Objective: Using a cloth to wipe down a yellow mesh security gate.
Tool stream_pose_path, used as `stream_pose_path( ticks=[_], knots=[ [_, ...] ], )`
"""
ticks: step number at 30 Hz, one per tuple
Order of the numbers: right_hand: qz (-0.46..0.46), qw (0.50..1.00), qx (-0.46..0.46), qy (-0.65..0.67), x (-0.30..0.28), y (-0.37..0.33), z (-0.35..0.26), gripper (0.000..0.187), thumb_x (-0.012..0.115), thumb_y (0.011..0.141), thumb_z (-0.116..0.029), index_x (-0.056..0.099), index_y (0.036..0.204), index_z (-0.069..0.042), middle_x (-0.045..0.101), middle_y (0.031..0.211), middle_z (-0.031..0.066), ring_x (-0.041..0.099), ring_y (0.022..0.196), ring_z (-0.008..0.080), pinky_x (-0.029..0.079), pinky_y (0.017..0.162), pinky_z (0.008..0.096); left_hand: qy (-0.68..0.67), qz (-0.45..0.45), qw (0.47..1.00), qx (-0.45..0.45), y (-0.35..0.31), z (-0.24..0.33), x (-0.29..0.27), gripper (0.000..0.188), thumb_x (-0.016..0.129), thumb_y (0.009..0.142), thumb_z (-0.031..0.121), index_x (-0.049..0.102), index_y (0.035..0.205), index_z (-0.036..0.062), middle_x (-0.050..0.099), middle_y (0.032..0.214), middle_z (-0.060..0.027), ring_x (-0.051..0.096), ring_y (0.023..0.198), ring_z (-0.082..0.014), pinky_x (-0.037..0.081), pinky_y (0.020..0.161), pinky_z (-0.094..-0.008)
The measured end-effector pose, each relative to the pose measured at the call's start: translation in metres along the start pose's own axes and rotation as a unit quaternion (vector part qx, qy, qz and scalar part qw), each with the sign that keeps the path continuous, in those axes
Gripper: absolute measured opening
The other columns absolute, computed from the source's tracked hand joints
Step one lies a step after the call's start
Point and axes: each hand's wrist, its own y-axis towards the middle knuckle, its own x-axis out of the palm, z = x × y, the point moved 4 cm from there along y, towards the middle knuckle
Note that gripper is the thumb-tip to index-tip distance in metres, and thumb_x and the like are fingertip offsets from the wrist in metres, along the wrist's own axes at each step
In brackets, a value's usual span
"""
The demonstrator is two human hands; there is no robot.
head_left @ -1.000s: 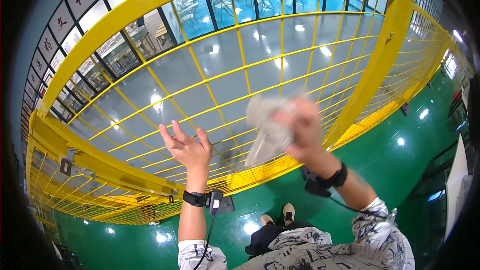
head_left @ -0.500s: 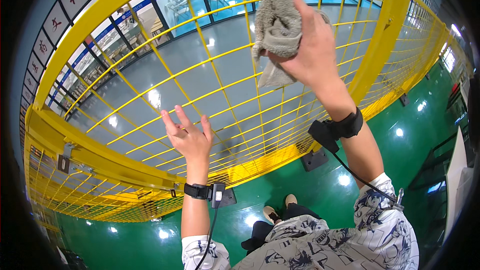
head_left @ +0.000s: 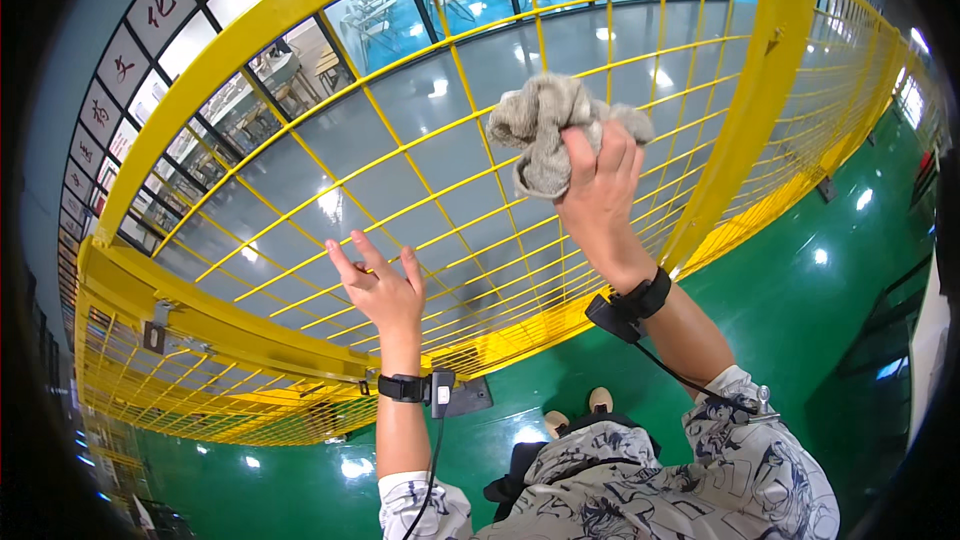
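A crumpled grey cloth (head_left: 548, 130) is bunched in my right hand (head_left: 602, 190), whose fingers press into it from below and the right. The cloth lies against or just in front of the yellow wire mesh fence (head_left: 405, 147); I cannot tell whether it touches the wires. Lower and to the left, my left hand (head_left: 385, 288) is raised before the same mesh with its fingers spread and nothing in it. Both wrists carry black straps with small boxes and cables.
A thick yellow post (head_left: 770, 70) stands right of the cloth, and a top rail (head_left: 250, 15) curves over the mesh. At left, a metal latch (head_left: 157, 325) sits on the frame. Green floor (head_left: 560, 390) lies underfoot; beyond the fence are grey floor and glass partitions.
My right hand has come down and slightly left with the cloth, away from the fence's upper part. The cloth is bunched differently. My left hand keeps its spread pose; the view has shifted slightly.
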Motion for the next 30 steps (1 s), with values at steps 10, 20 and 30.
stream_pose_path(
  ticks=[10,20,30],
  knots=[
    [-0.401,0.890,0.212,0.046,0.001,-0.236,0.048,0.037,0.059,0.074,-0.005,0.050,0.109,-0.010,0.046,0.106,0.0187,0.052,0.094,0.0433,0.045,0.071,0.0510,-0.020,0.014,0.999,-0.045,-0.005,0.000,0.015,0.069,0.054,0.090,0.031,0.026,0.144,-0.0019,0.018,0.146,-0.0282,0.049,0.101,-0.0357,0.046,0.077,-0.0406],
    [-0.316,0.902,0.239,0.170,-0.019,-0.171,0.093,0.053,0.074,0.064,-0.014,0.054,0.113,-0.012,0.050,0.105,0.0155,0.058,0.083,0.0391,0.048,0.067,0.0471,-0.026,0.044,0.998,-0.036,-0.010,0.006,0.019,0.066,0.043,0.097,0.037,0.018,0.149,0.0041,0.013,0.150,-0.0274,0.026,0.134,-0.0465,0.036,0.100,-0.0484],
    [-0.003,0.995,-0.003,0.103,-0.038,0.111,0.095,0.093,0.083,0.049,-0.015,0.043,0.133,-0.017,0.038,0.125,0.0175,0.038,0.115,0.0389,0.033,0.095,0.0482,0.165,-0.032,0.974,-0.153,-0.040,0.017,0.018,0.063,0.037,0.098,0.037,0.020,0.146,0.0001,0.019,0.150,-0.0249,0.022,0.137,-0.0439,0.018,0.109,-0.0551]
  ],
)
